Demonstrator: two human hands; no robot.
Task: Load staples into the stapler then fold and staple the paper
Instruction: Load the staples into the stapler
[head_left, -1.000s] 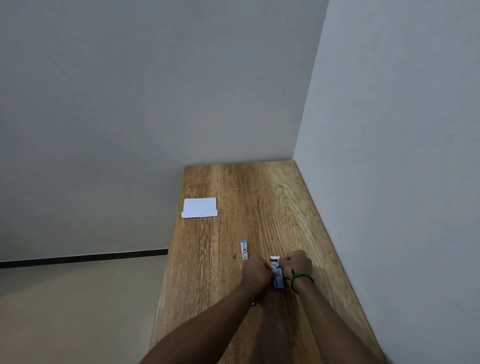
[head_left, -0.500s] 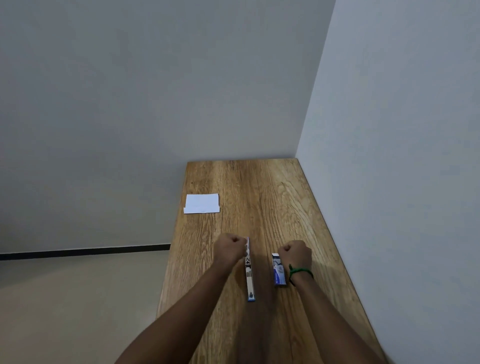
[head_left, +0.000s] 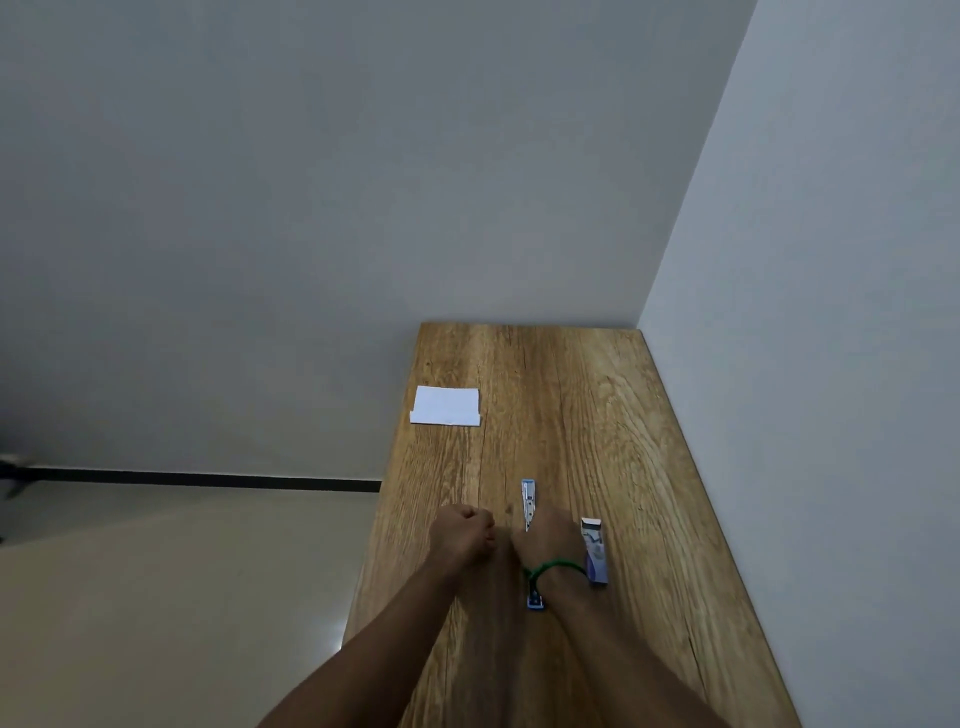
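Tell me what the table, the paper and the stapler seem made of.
The table looks wood or wood-look laminate, matt, with clear grain. The paper is a thin white matt sheet, folded along one edge. The stapler seems bright metal, silvery, with a blue, probably plastic, end.

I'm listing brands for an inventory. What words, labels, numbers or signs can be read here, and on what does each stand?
No text here can be read.
Staple box: blue and white print, too small and blurred to read.
Stapler: its middle is hidden under the right hand, and the ends that show bear nothing legible.
Paper: plain white, no writing shows.
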